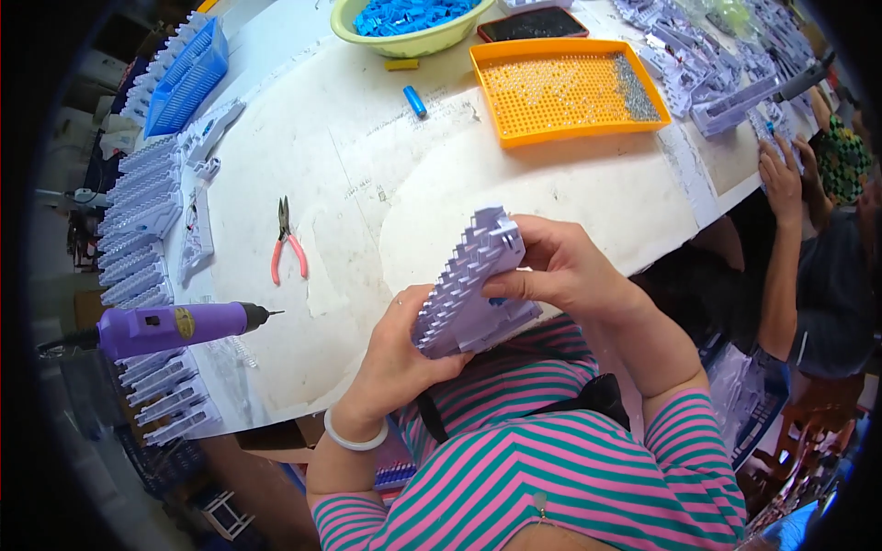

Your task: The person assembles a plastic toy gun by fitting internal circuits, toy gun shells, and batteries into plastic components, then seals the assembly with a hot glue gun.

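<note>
Over the table's near edge I hold up a pale lavender plastic part (459,289) with a row of stepped teeth along one side. My left hand (401,354) grips its lower left end, the thumb along the bottom edge. At the upper right end, my right hand (565,271) is closed on the part, thumb pressed on its face. A bit of blue shows by that thumb, partly hidden. Pliers with pink handles (288,246) lie to the left of my hands. A purple electric screwdriver (184,326) points its bit toward them from the left.
Toothed lavender parts (142,220) line the left edge beside a blue basket (188,78). An orange tray (570,92) of small metal pieces, a bowl (413,41) of blue pieces and a phone (533,25) stand at the back. A co-worker's hands (783,174) are at right.
</note>
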Available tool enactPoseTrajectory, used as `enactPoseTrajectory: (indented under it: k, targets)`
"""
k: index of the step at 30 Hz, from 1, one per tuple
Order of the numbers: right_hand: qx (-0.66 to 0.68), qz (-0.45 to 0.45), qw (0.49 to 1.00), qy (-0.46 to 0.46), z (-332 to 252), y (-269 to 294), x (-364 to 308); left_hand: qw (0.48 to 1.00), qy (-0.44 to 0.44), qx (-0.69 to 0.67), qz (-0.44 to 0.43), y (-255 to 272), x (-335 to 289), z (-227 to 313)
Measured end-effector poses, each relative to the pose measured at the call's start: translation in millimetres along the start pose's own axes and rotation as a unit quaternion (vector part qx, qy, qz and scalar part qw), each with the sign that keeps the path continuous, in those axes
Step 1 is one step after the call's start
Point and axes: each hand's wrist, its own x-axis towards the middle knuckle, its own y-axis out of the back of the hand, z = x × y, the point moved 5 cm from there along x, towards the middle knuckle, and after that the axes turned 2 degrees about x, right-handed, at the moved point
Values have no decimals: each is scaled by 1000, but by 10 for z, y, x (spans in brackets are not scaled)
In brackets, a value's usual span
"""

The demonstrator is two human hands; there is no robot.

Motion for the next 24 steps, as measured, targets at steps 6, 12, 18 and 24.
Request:
enactPoseTrajectory:
  k: [6,12,18,24]
  targets:
    - [32,36,999,-2,43,-30,12,993,-51,-106,-6,90,84,109]
    - [-20,97,994,-56,55,100,362,980,83,-182,-15,144,253,-31]
    - [-35,56,995,-74,180,174,818,961,149,-232,12,304,116,-78]
    - [-564,254,766,174,-150,523,1652,952,162,-259,13,425,398,-256]
